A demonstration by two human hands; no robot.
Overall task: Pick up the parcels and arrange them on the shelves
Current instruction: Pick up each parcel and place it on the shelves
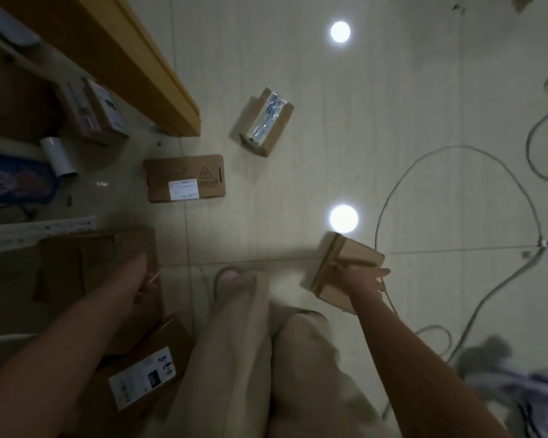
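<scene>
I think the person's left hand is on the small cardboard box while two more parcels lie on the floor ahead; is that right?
No: the right hand is on the small cardboard box; the left hand is by a larger box. A flat parcel and a taped parcel do lie on the floor ahead. The head view shows it.

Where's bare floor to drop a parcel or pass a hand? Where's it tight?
The widest bare floor lies between the taped parcel and the cable loop. There is also a strip between the flat labelled parcel and the small box at the right hand. It is crowded on the left by the shelf, among the boxes.
</scene>
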